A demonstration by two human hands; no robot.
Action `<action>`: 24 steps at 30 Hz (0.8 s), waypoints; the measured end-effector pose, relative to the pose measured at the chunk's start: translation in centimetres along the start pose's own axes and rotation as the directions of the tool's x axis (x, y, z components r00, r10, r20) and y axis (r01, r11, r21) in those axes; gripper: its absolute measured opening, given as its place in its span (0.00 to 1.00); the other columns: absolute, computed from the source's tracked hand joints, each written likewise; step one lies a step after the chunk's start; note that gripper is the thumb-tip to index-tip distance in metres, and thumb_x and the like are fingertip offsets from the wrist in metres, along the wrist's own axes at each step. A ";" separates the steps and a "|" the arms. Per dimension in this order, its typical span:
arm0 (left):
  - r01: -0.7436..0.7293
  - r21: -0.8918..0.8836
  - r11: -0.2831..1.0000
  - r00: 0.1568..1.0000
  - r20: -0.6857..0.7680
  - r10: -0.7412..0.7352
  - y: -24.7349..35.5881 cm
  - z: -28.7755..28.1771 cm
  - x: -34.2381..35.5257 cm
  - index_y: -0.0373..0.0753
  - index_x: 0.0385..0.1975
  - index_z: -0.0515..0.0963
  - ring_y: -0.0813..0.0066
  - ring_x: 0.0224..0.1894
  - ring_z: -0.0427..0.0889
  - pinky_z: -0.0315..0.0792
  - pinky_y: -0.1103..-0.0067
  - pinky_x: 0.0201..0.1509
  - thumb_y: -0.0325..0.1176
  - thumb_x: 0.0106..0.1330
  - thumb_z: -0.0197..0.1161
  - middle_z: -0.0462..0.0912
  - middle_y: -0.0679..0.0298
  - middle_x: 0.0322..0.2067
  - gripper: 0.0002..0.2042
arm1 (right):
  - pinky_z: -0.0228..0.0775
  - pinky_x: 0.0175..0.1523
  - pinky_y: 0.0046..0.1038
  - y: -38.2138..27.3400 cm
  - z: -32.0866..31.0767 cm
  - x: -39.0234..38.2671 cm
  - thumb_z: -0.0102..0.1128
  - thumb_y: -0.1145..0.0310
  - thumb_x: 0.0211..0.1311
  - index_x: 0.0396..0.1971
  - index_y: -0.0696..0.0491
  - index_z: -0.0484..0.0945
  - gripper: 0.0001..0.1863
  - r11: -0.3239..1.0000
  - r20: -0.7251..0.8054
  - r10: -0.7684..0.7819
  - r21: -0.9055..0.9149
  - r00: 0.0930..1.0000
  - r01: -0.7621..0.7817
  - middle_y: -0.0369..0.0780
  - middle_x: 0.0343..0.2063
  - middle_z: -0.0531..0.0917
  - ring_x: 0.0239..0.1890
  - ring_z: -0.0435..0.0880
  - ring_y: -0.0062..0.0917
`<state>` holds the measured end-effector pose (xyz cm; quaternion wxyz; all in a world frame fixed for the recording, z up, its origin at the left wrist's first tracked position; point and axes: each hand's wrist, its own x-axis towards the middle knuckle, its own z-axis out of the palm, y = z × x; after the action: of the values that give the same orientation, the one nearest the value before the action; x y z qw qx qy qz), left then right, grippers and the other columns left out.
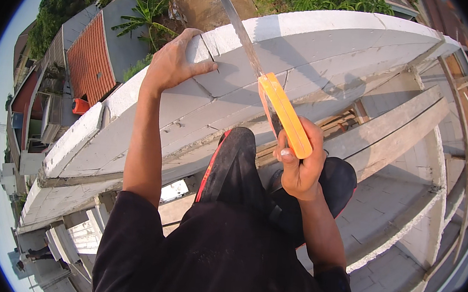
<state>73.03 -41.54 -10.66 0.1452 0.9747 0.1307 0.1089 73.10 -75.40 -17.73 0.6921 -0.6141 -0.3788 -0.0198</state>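
Note:
A handsaw with a yellow-orange handle [287,117] is in my right hand [303,166], whose fingers wrap round the grip. Its long steel blade [236,23] points up and away, crossing over the top of a white block wall [311,27]; I cannot tell whether blade and wall touch. My left hand [175,66] grips the wall's top to the left of the blade. The thumb lies on the near face and the fingers reach over the top, their tips partly hidden. Beside the thumb, a dark narrow gap [209,46] runs down from the top edge.
My knees [233,157] are bent close to the wall. Wooden planks [396,135] lie to the right, above block walls [389,215] lower down. Beyond the wall the ground drops away to a tiled roof [91,58], a banana plant [145,16] and bare soil [210,7].

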 end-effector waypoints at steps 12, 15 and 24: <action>-0.039 0.021 0.999 0.999 -0.031 0.040 -0.5 0.6 0.0 0.39 0.63 0.75 0.47 0.57 0.84 0.74 0.61 0.63 0.61 0.50 0.77 0.86 0.47 0.52 0.43 | 0.71 0.34 0.22 0.8 -0.5 -0.3 0.70 0.66 0.70 0.50 0.63 0.76 0.19 0.975 -0.095 -0.154 -0.176 0.984 0.136 0.37 0.30 0.79 0.27 0.79 0.23; -0.001 0.034 0.999 1.000 -0.003 0.001 0.0 0.1 0.0 0.37 0.63 0.75 0.48 0.59 0.84 0.75 0.62 0.64 0.62 0.49 0.77 0.86 0.47 0.54 0.45 | 0.70 0.34 0.25 1.0 -1.0 0.2 0.65 0.72 0.70 0.48 0.63 0.78 0.12 0.974 -0.089 -0.100 -0.212 0.991 0.079 0.38 0.30 0.78 0.28 0.79 0.26; -0.007 0.035 0.999 0.999 -0.053 0.009 0.0 0.2 0.2 0.33 0.62 0.77 0.51 0.60 0.83 0.76 0.62 0.65 0.67 0.49 0.77 0.85 0.47 0.55 0.48 | 0.73 0.46 0.22 -3.0 -1.0 0.7 0.62 0.63 0.76 0.62 0.63 0.72 0.24 0.978 0.050 0.202 0.033 0.978 -0.204 0.35 0.33 0.79 0.34 0.77 0.18</action>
<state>73.23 -41.51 -10.88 0.1243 0.9743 0.1323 0.1331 72.66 -76.70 -14.76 0.6930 -0.6367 -0.3305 0.0724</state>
